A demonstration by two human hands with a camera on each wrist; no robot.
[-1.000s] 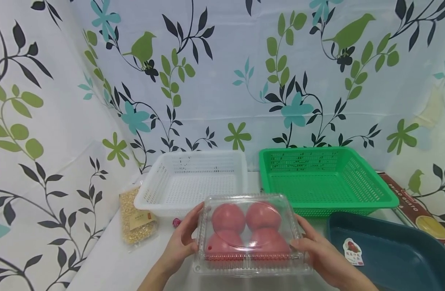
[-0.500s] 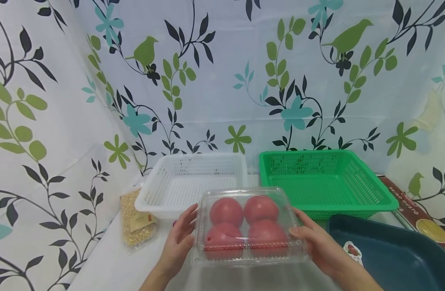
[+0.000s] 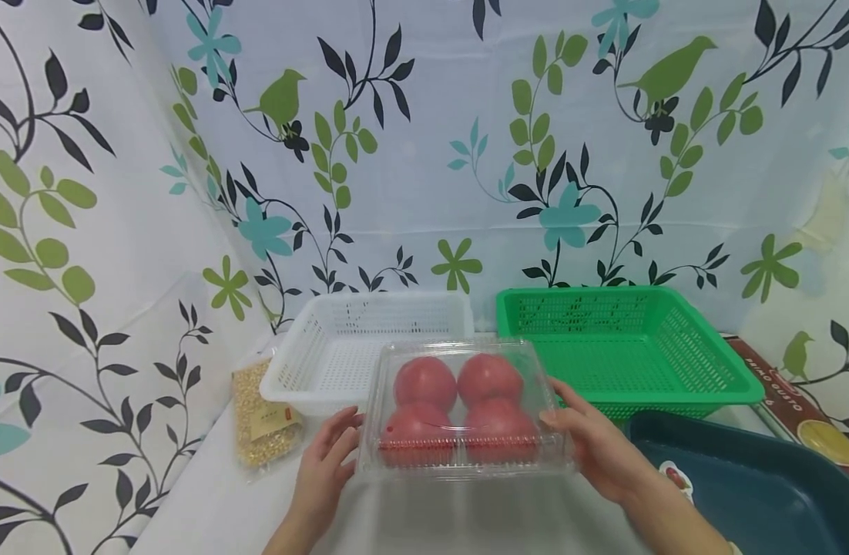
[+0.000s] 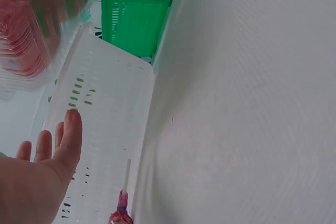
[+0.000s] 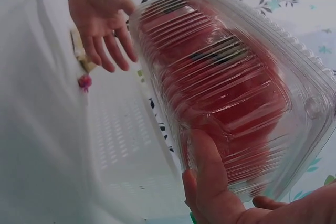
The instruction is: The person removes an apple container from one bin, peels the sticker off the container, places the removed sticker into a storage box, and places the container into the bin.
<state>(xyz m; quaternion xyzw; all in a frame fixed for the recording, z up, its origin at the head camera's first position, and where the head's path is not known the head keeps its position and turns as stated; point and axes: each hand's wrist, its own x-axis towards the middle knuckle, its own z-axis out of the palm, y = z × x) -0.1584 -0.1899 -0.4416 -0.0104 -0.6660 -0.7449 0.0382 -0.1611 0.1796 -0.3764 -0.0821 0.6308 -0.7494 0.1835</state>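
A clear plastic clamshell box of tomatoes (image 3: 459, 408) is held up over the front of the white table. My right hand (image 3: 601, 447) grips its right side; in the right wrist view the thumb and fingers (image 5: 207, 171) hold the box's ribbed underside and edge. My left hand (image 3: 320, 470) is beside the box's left side, its fingers extended. From the left wrist, a gap shows between that hand (image 4: 52, 156) and the box (image 4: 31, 30). Several red tomatoes (image 5: 220, 87) show through the plastic.
Behind the box stand a white basket (image 3: 286, 385) and a green basket (image 3: 736, 378). A dark blue tray (image 3: 757, 478) with a sticker lies at right, near a brown package (image 3: 799, 408). A bag of yellow kernels (image 3: 261, 424) lies at left. A pink-wrapped lollipop (image 4: 121, 211) lies by the white basket.
The box has risen and shifted slightly left, its front tilting up. My left hand has come off its left side and dropped a little; my right hand stays on it.
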